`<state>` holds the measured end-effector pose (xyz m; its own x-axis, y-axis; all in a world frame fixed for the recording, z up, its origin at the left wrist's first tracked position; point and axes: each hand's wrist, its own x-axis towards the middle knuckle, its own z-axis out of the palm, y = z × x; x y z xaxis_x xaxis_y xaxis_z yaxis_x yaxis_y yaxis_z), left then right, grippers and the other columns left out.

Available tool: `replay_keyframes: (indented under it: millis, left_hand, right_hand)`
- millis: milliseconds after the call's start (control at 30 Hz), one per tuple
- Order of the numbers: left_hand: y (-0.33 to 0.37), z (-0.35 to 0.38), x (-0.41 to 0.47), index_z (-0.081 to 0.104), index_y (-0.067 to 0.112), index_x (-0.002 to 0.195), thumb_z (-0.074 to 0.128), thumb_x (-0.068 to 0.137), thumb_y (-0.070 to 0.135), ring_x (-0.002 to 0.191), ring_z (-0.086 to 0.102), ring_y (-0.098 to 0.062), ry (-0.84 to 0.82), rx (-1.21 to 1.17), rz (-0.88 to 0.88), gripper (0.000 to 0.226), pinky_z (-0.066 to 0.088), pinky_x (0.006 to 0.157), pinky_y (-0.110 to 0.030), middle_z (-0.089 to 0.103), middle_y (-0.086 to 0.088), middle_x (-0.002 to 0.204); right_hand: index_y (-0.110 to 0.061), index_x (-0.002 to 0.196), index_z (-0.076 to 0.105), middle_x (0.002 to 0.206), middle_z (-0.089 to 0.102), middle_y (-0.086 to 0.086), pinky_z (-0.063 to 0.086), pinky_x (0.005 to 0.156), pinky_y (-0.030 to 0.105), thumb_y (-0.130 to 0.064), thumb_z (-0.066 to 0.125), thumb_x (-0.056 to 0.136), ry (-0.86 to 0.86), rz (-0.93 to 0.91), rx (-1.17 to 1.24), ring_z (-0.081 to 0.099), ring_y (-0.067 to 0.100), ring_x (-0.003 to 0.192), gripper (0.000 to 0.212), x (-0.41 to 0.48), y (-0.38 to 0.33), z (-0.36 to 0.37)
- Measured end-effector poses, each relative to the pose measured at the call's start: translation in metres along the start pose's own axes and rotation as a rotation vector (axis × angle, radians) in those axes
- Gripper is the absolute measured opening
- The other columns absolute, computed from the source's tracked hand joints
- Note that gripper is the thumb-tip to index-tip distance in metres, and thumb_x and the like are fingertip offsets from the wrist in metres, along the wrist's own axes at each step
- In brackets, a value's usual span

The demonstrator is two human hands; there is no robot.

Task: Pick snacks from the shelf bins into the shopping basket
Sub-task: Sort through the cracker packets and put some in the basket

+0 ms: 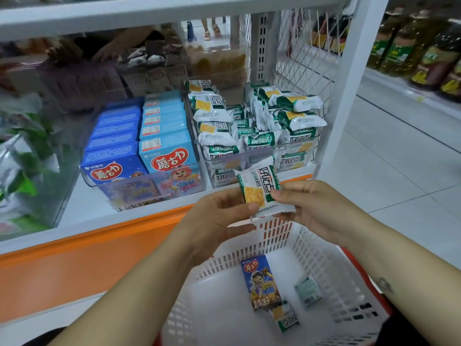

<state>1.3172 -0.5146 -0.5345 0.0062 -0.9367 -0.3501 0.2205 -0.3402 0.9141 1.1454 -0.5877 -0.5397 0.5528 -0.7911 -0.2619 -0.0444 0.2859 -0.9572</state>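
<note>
Both hands hold one green-and-white cracker packet (259,186) above the far rim of the white shopping basket (331,270). My left hand (214,221) pinches its lower left edge and my right hand (314,208) pinches its right side. Inside the basket lie a dark blue snack box (262,280), another green cracker packet (285,317) and a small pale packet (308,292). On the shelf behind, a clear bin (262,126) is heaped with several of the same green packets.
A clear bin to the left holds rows of dark blue boxes (112,156) and light blue boxes (167,146). An orange shelf front (87,253) runs below. Further back stand more bins. A white shelf post (346,83) rises at right, with bottles (419,46) across the aisle.
</note>
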Motion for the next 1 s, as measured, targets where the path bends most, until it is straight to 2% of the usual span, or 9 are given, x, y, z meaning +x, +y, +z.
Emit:
replay_keyframes:
  millis: [100, 233, 433, 500, 600, 667, 733, 867, 1000]
  left_hand:
    - [0.0, -0.0032, 0.0021, 0.072, 0.022, 0.096, 0.068, 0.065, 0.018, 0.094, 0.07, -0.02, -0.014, 0.003, 0.007, 0.031, 0.058, 0.08, -0.032, 0.075, 0.001, 0.099]
    - [-0.0004, -0.0034, 0.0032, 0.07, 0.023, 0.099, 0.067, 0.066, 0.016, 0.083, 0.071, -0.018, -0.027, -0.023, 0.001, 0.033, 0.06, 0.074, -0.029, 0.075, 0.0, 0.098]
    - [0.0009, -0.0049, 0.0033, 0.069, 0.022, 0.102, 0.068, 0.07, 0.017, 0.087, 0.071, -0.019, -0.021, 0.01, -0.017, 0.032, 0.059, 0.078, -0.032, 0.075, 0.0, 0.098]
    - [0.0014, -0.0063, 0.0033, 0.068, 0.02, 0.108, 0.063, 0.083, 0.019, 0.094, 0.07, -0.019, 0.015, 0.075, -0.033, 0.025, 0.056, 0.086, -0.038, 0.075, -0.001, 0.099]
    - [0.004, -0.0077, 0.0026, 0.068, 0.011, 0.108, 0.051, 0.091, 0.043, 0.086, 0.072, -0.018, 0.059, 0.018, -0.094, 0.039, 0.055, 0.084, -0.041, 0.075, -0.005, 0.095]
    - [0.0061, -0.0079, 0.0007, 0.069, 0.009, 0.103, 0.047, 0.083, 0.057, 0.084, 0.072, -0.02, 0.035, -0.096, -0.131, 0.056, 0.056, 0.081, -0.042, 0.074, -0.009, 0.096]
    - [0.0056, -0.0076, -0.0004, 0.067, 0.01, 0.101, 0.054, 0.081, 0.048, 0.086, 0.072, -0.021, 0.022, -0.094, -0.106, 0.045, 0.058, 0.08, -0.041, 0.074, -0.01, 0.096]
    - [0.0026, -0.0092, 0.0018, 0.06, 0.008, 0.099, 0.063, 0.083, 0.017, 0.083, 0.071, -0.024, 0.047, -0.115, -0.062, 0.019, 0.061, 0.071, -0.037, 0.073, -0.011, 0.091]
    - [0.0015, -0.0074, 0.0018, 0.063, 0.012, 0.101, 0.064, 0.076, 0.01, 0.075, 0.07, -0.018, -0.004, -0.109, 0.0, 0.025, 0.059, 0.077, -0.043, 0.07, -0.001, 0.08]
  right_hand:
    - [-0.005, 0.098, 0.071, 0.1, 0.074, 0.01, 0.052, 0.08, 0.032, -0.021, 0.065, 0.073, -0.014, 0.008, 0.022, 0.067, 0.02, 0.087, 0.03, 0.0008, 0.0002, -0.0017]
    - [-0.004, 0.098, 0.07, 0.095, 0.075, 0.007, 0.051, 0.055, 0.016, -0.009, 0.06, 0.087, -0.019, 0.031, 0.053, 0.068, 0.012, 0.071, 0.016, 0.0006, -0.002, -0.0009]
    - [-0.008, 0.097, 0.071, 0.094, 0.075, 0.006, 0.055, 0.065, 0.023, -0.012, 0.06, 0.087, -0.018, 0.014, -0.01, 0.071, 0.016, 0.081, 0.015, -0.0021, -0.0054, 0.0001]
    - [-0.018, 0.095, 0.073, 0.092, 0.075, -0.001, 0.055, 0.077, 0.031, -0.016, 0.064, 0.087, 0.065, -0.101, -0.176, 0.071, 0.018, 0.085, 0.013, -0.0026, -0.0055, -0.0007]
    - [-0.043, 0.094, 0.068, 0.086, 0.07, -0.025, 0.048, 0.079, 0.018, -0.016, 0.068, 0.084, 0.243, -0.426, -0.59, 0.063, -0.001, 0.086, 0.029, -0.0047, -0.0067, -0.0023]
    - [-0.043, 0.106, 0.064, 0.095, 0.061, -0.033, 0.045, 0.085, 0.016, -0.017, 0.07, 0.082, 0.174, -0.593, -0.848, 0.055, -0.006, 0.094, 0.036, -0.0055, -0.0032, 0.0002]
    - [-0.04, 0.112, 0.062, 0.109, 0.056, -0.029, 0.041, 0.091, 0.014, -0.024, 0.071, 0.081, 0.046, -0.638, -0.929, 0.051, -0.005, 0.106, 0.036, -0.0059, 0.0024, 0.0021]
    - [-0.047, 0.117, 0.054, 0.123, 0.051, -0.029, 0.041, 0.093, 0.009, -0.052, 0.064, 0.069, 0.148, -0.473, -0.683, 0.051, -0.009, 0.111, 0.049, -0.0064, -0.0046, 0.0041]
    - [-0.031, 0.092, 0.074, 0.089, 0.073, -0.012, 0.048, 0.079, 0.027, -0.039, 0.072, 0.071, 0.167, -0.175, -0.333, 0.067, 0.001, 0.078, 0.022, 0.002, -0.0039, -0.0048]
